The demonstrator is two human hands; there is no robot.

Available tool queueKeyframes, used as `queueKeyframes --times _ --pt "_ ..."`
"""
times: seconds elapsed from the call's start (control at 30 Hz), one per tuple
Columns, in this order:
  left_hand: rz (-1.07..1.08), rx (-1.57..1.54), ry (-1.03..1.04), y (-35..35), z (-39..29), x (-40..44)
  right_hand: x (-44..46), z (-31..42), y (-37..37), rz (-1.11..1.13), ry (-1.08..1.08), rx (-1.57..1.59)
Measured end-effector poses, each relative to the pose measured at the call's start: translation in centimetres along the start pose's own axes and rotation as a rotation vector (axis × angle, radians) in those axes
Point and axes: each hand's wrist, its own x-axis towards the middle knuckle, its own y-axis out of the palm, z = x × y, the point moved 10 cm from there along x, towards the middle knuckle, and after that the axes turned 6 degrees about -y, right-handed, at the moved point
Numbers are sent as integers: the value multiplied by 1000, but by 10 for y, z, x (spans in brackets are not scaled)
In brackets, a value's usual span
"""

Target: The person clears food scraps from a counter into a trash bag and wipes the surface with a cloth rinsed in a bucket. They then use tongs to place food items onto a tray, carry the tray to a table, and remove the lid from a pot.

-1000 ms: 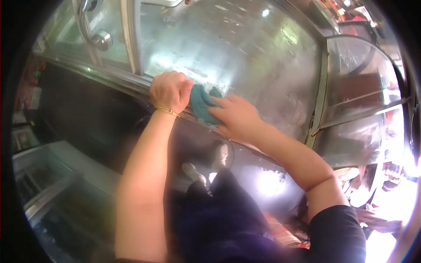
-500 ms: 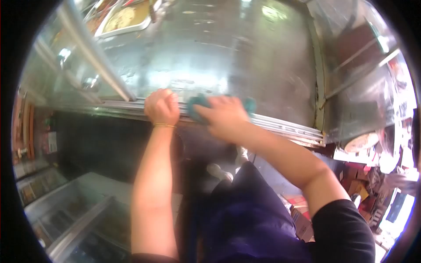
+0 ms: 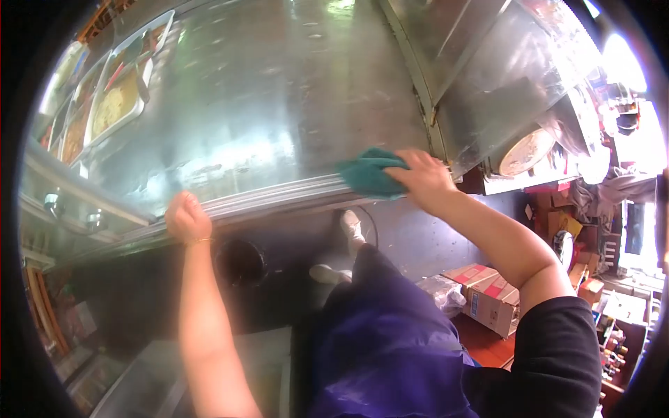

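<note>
In my right hand (image 3: 425, 180) is a green cloth (image 3: 373, 173), bunched under the fingers. It lies across the metal track (image 3: 279, 194) along the counter's front edge, near the right corner. My left hand (image 3: 188, 217) is closed in a fist at the left part of the same track, close to the foot of a slanted metal frame post (image 3: 104, 202). Whatever that fist may hold is hidden. Beyond both hands spreads the shiny steel counter surface (image 3: 279, 104).
Food trays (image 3: 115, 111) stand at the counter's far left. A glass side panel (image 3: 488, 90) rises at the right, with a round board (image 3: 526, 152) behind it. On the floor are a cardboard box (image 3: 488, 296) and a dark round bin (image 3: 240, 262).
The view has turned, and the counter appears rotated. My right hand has slid the cloth rightward along the track towards the corner. My left fist stays near the frame post.
</note>
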Motion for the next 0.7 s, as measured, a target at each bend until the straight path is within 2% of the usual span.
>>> queueKeyframes --times 0.1,0.23,0.3,0.33,0.4,0.43,0.47,0.5,0.53,0.57,0.6,0.63,0.67,0.7 --pt "-30 -20 29 -5 -4 -1 -19 -26 -3 16 35 -157" --pt "13 9 28 5 3 -4 -32 -36 -15 -11 107 -174" --pt "-74 -26 75 -1 4 -6 -52 -58 -2 46 278 -132" --pt "-84 -11 69 -3 4 -5 -50 -56 1 38 261 -132" --pt "38 0 16 1 -1 -2 -45 -47 -5 -60 237 -105" --pt "5 -39 -31 0 1 -4 -50 -45 -4 -38 259 -140" --pt "80 -28 -157 6 6 -8 -46 -40 -6 -45 246 -179" --pt "312 58 -368 19 17 -9 -43 -30 -13 -42 288 -126" --pt "564 243 -352 18 3 -2 -39 -23 -11 -84 269 -61" --pt "317 39 -342 10 7 -3 -36 -21 -2 -112 267 -105" --pt "387 15 -343 1 2 6 -23 4 -17 -119 252 -4" --pt "400 -9 -238 -6 -4 11 -19 16 -14 -235 125 -108" --pt "242 -87 -153 -7 -3 8 -9 20 -8 -134 151 -30" --pt "95 -151 -100 -20 -9 5 -5 25 -3 -13 202 -92"
